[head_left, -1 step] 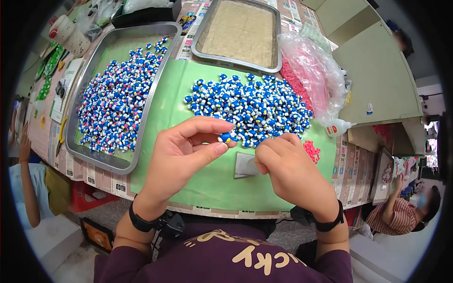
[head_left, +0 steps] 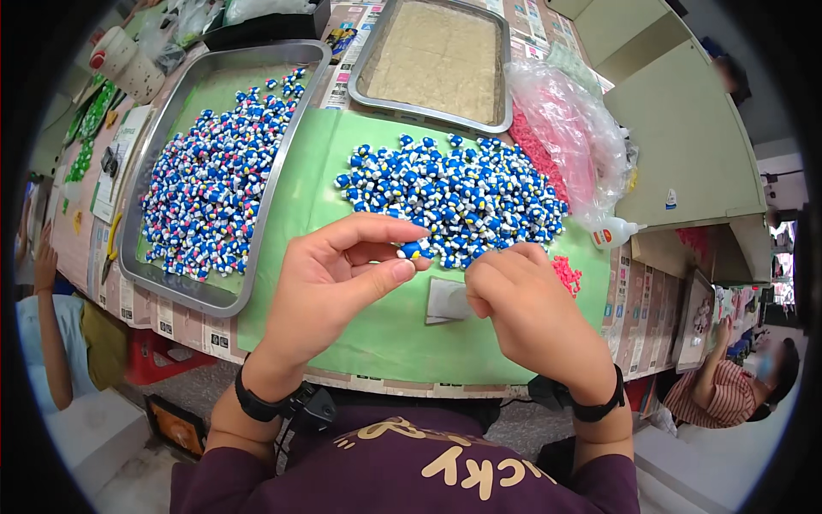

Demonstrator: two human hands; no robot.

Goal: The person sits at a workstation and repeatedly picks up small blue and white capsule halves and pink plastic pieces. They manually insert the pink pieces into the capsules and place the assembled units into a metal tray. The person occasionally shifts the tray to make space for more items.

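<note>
My left hand [head_left: 330, 270] pinches a small blue-and-white figure piece [head_left: 413, 250] with a yellow spot between thumb and fingertips. My right hand [head_left: 522, 295] is closed, its fingers curled down and away; what the fingertips hold is hidden. Beside those fingers, on the green mat [head_left: 377, 351], lies a small grey-white square dish [head_left: 443, 301] with glossy, pale material at its right side. Just beyond both hands spreads a heap of similar blue-and-white pieces [head_left: 454, 193]. Small pink bits [head_left: 566, 276] lie to the right of my right hand.
At left stands a metal tray [head_left: 253, 278] of pieces showing pink spots. Another metal tray [head_left: 353, 79] sits at the back. To the right are a plastic bag [head_left: 569, 128], a white glue bottle [head_left: 612, 232] and a pale cabinet [head_left: 693, 128]. Other people are at both sides.
Both hands have shifted very slightly to the right. The left hand keeps its pinch on the figure piece.
</note>
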